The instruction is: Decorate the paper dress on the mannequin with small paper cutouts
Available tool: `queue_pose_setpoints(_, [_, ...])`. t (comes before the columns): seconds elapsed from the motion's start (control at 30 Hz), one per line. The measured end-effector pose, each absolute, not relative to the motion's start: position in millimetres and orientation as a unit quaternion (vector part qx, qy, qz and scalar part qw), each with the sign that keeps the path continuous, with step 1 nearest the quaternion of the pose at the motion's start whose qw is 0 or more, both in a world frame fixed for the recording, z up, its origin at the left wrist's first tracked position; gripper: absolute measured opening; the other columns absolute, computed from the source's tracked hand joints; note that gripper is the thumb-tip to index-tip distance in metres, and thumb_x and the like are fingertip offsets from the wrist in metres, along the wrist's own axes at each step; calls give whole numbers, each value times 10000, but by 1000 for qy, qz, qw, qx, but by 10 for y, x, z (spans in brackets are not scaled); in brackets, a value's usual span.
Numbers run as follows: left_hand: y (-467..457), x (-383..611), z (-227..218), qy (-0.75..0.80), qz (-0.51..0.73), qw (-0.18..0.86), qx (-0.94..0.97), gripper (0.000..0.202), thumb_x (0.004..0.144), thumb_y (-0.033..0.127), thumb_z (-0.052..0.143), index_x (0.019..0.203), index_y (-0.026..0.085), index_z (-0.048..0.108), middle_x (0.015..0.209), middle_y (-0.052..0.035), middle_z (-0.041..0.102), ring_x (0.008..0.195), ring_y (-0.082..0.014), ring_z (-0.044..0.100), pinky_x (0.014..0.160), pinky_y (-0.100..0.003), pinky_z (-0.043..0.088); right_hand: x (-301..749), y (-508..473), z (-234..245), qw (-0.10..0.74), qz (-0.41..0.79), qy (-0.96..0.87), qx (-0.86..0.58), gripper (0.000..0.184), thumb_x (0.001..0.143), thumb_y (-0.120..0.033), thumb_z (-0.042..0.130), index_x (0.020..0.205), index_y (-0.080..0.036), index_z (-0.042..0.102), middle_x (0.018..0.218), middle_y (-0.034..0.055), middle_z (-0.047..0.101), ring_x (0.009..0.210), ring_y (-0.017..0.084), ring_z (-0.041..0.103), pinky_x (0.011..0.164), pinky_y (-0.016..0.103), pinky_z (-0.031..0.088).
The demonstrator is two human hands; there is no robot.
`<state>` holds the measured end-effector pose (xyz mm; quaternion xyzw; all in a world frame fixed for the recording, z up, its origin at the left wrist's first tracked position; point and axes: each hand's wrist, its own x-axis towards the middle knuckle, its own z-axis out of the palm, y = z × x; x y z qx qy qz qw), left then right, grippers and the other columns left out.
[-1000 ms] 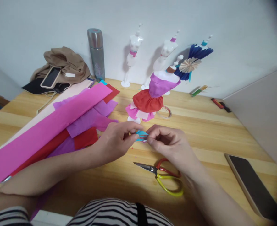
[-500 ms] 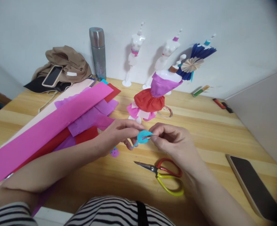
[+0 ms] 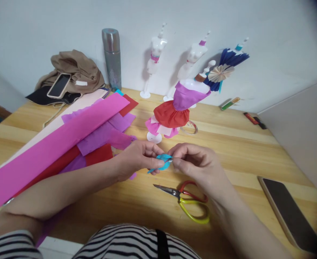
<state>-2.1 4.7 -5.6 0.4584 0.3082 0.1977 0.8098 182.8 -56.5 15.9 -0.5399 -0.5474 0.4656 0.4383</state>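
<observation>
Our left hand (image 3: 138,158) pinches a small turquoise paper piece (image 3: 164,166) with pointed ends between thumb and fingers, while our right hand (image 3: 197,162) closes its thumb and forefinger on the piece's right tip, so the paper sits between both hands, above the pale wooden table (image 3: 236,144). Just below our right hand, toward us, lie dark-bladed scissors (image 3: 176,193) with one red and one yellow loop; well to its right rests a large dark-screened phone (image 3: 288,212). Left of our left hand, a long magenta paper strip (image 3: 58,147) lies over purple and red sheets. Just beyond both hands stands a white miniature dress form in a purple top and red skirt (image 3: 171,113). Farther off, by the wall, we see a grey metal flask (image 3: 112,61) and a bare-shouldered white dress form (image 3: 155,59) with a pink band.
</observation>
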Motion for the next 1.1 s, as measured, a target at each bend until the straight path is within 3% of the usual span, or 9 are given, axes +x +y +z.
queue_pose_setpoints(0.2, [39, -50, 10, 320, 207, 790, 480, 243, 629, 200, 840, 812, 128, 699, 675, 7, 699, 586, -82, 593, 592, -213, 468, 1912, -544, 187, 458, 403, -553, -568, 161, 750, -301, 751, 650, -238, 641, 657, 29, 667, 574, 163, 551, 537, 305, 440])
queue_pose_setpoints(0.5, [88, -32, -96, 304, 228, 760, 527, 172, 651, 235, 758, 755, 147, 653, 683, 2, 690, 612, -91, 594, 613, -218, 475, 1941, -552, 239, 397, 375, -609, -576, 207, 798, -343, 726, 659, -244, 608, 617, 15, 622, 560, 156, 491, 516, 303, 408])
queue_pose_setpoints(0.6, [126, -60, -164, 321, 180, 688, 625, 92, 708, 206, 678, 775, 146, 658, 703, -6, 689, 645, -107, 601, 635, -231, 466, 1946, -553, 236, 400, 361, -611, -580, 196, 801, -338, 723, 664, -248, 615, 625, 17, 625, 555, 161, 497, 516, 314, 408])
queue_pose_setpoints(0.7, [206, -101, -307, 330, 99, 516, 784, 68, 759, 172, 585, 723, 158, 641, 594, 29, 573, 562, -97, 465, 553, -228, 333, 1953, -547, 213, 402, 358, -613, -579, 197, 805, -350, 724, 671, -251, 620, 629, 17, 622, 555, 163, 496, 514, 317, 400])
queue_pose_setpoints(0.8, [293, -135, -442, 314, 51, 360, 877, 160, 740, 144, 596, 611, 174, 505, 596, 24, 494, 628, -122, 435, 587, -262, 277, 1959, -539, 175, 400, 354, -618, -576, 208, 811, -366, 722, 674, -248, 619, 632, 12, 619, 560, 155, 490, 515, 307, 394])
queue_pose_setpoints(0.87, [334, -149, -489, 305, 34, 328, 893, 208, 758, 162, 599, 602, 183, 463, 606, 19, 470, 653, -138, 432, 610, -279, 279, 1959, -534, 150, 396, 350, -623, -577, 210, 819, -359, 713, 673, -242, 618, 627, 8, 622, 561, 148, 488, 517, 297, 393])
queue_pose_setpoints(0.97, [362, -158, -518, 308, 46, 327, 892, 117, 741, 126, 612, 693, 184, 522, 721, -4, 552, 743, -166, 501, 674, -282, 338, 1958, -526, 129, 389, 351, -629, -575, 215, 832, -351, 698, 672, -235, 612, 625, 9, 630, 560, 146, 487, 512, 292, 391])
queue_pose_setpoints(1.1, [375, -159, -553, 340, 79, 322, 880, 172, 686, 52, 596, 774, 187, 537, 818, -19, 597, 832, -184, 544, 701, -275, 362, 1958, -520, 138, 384, 363, -626, -573, 196, 818, -339, 707, 672, -234, 629, 622, 16, 621, 549, 152, 481, 497, 297, 375])
